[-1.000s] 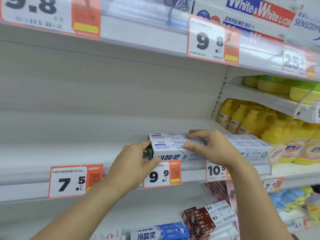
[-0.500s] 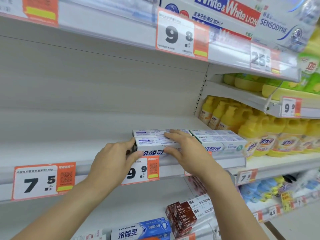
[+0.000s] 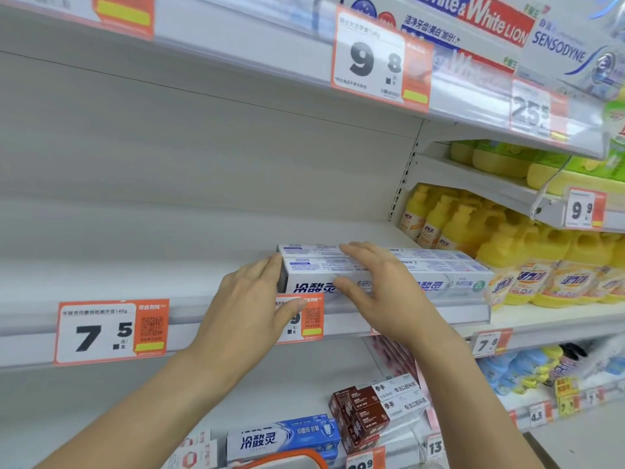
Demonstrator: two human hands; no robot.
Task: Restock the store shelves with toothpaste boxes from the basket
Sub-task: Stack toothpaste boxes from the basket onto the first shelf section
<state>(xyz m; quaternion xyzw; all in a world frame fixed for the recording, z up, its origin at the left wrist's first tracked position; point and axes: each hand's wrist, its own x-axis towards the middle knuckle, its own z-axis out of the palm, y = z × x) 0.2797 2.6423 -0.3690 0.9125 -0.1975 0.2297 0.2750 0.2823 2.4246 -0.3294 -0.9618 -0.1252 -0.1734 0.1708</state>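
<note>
A white toothpaste box (image 3: 309, 277) lies lengthwise at the front of the middle shelf (image 3: 203, 319). A second white box (image 3: 304, 248) lies behind it and a third (image 3: 456, 275) to its right. My right hand (image 3: 382, 292) covers the front box, fingers spread over its top and thumb on its front face. My left hand (image 3: 247, 309) has its fingers flat against the box's left end, and its thumb rests on the 9.9 price tag below. The orange rim of the basket (image 3: 287, 456) shows at the bottom edge.
Yellow detergent bottles (image 3: 507, 252) fill the bay to the right. The upper shelf's edge with a 9.8 tag (image 3: 368, 59) overhangs above. On the lower shelf lie a blue toothpaste box (image 3: 284, 438) and brown boxes (image 3: 358, 414). A 7.5 tag (image 3: 101, 333) hangs at left.
Both hands have stayed on the front white box. The left thumb has slid off the box onto the price tag. My view has shifted a little.
</note>
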